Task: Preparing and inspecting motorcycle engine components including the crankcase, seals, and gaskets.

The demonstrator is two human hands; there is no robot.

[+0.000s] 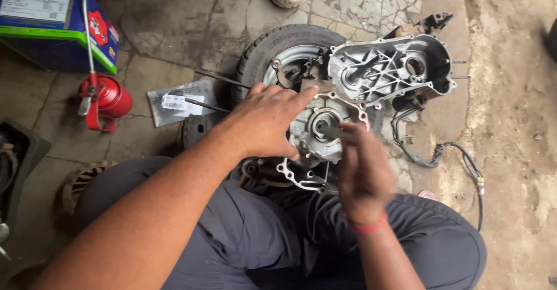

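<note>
Bare forearms without sleeves; a thin red band [368, 227] circles the right wrist at five o'clock; dark grey trousers [255, 232] below.

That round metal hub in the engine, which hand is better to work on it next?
Probably the right hand: it holds a metal tool whose tip is at the round hub. The left hand lies flat on the engine casing, seemingly steadying it.
</note>
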